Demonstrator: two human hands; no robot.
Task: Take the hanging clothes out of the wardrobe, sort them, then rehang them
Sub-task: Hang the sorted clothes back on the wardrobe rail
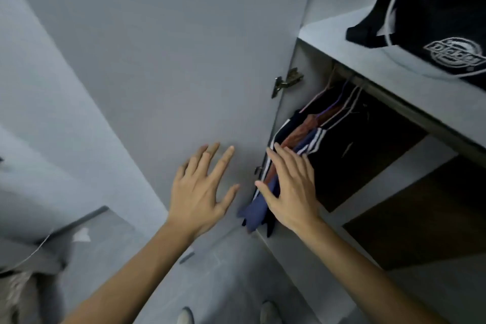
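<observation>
Grey wardrobe, door swung open, and both bare hands reaching toward the hanging clothes.

Grey-painted flat wardrobe door (163, 60) stands just beyond the left hand (200, 189), whose fingers are spread straight and hold nothing; whether they touch the door cannot be told. The right hand (289, 189), fingers also straight and slightly fanned, lies against the dark, rust-red and navy white-striped hanging clothes (302, 137), which sit directly ahead of its fingertips inside the compartment, on thin wire hangers (339, 102) above the hand. A navy cloth hem (252, 216) dangles between the two wrists. Up and right of the right hand, a black bag with a white round logo (434, 21) rests on the pale upper shelf (342, 50).
</observation>
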